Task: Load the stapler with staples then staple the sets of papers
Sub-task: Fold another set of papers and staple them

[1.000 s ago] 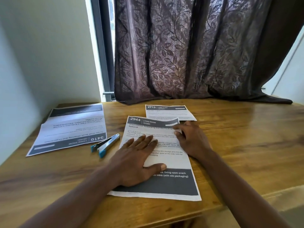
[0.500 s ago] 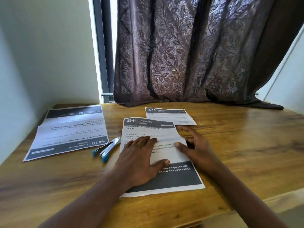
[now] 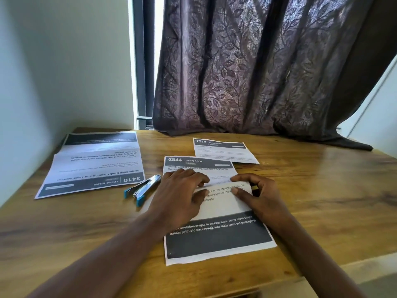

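Left grip (image 3: 180, 194) presses paper (image 3: 219, 233); stapler (image 3: 142, 188) just beside.

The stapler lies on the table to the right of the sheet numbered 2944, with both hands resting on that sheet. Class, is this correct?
Not quite. In the head view the stapler lies left of sheet 2944, between it and sheet 3410. The left hand and right hand do rest on sheet 2944.

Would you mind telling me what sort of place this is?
Probably a room in a home: a wooden table against a window with a leaf-patterned curtain, plain walls, and printed sheets laid out.
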{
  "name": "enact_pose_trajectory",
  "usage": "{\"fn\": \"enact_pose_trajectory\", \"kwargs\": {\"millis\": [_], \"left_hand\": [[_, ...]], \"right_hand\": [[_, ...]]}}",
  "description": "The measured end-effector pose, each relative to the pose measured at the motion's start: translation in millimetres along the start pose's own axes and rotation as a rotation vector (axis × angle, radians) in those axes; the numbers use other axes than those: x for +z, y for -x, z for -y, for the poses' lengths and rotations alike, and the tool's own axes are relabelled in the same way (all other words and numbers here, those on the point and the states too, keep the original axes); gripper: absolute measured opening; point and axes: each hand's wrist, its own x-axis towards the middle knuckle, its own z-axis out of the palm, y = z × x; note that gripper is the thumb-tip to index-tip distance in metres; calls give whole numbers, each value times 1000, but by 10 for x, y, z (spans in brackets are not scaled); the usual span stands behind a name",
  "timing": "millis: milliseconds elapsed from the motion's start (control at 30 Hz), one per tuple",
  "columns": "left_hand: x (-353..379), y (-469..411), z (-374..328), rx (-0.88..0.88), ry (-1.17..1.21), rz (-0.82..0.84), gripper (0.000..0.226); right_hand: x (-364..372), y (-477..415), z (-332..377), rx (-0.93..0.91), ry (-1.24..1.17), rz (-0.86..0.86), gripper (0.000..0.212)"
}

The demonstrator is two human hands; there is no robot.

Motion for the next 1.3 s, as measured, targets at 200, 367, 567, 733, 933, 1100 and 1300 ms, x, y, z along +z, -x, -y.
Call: {"fn": "enact_pose_trajectory", "kwargs": {"millis": [200, 367, 567, 733, 933, 1100, 1300], "left_hand": [[17, 14, 15, 91, -44, -69, 32], [-15, 27, -13, 186, -165, -192, 24], [-78, -27, -121, 223, -111, -234, 24], [-61, -147, -308, 193, 7, -197, 21], [-57, -210, -271, 108, -114, -113, 30], [-380, -317, -299, 141, -70, -314, 31], [-687, -646, -76, -51, 127, -34, 27]], "right_hand": [[-9, -21, -39, -112, 80, -55, 11], [-14, -28, -64, -283, 223, -206, 17], [1, -16, -70, -356, 275, -152, 12], [10, -11, -67, -357, 283, -104, 11], [9, 9, -39, -384, 133, -176, 8], [23, 11, -11, -338, -50, -203, 30], [57, 16, 61, -176, -301, -122, 24]]}}
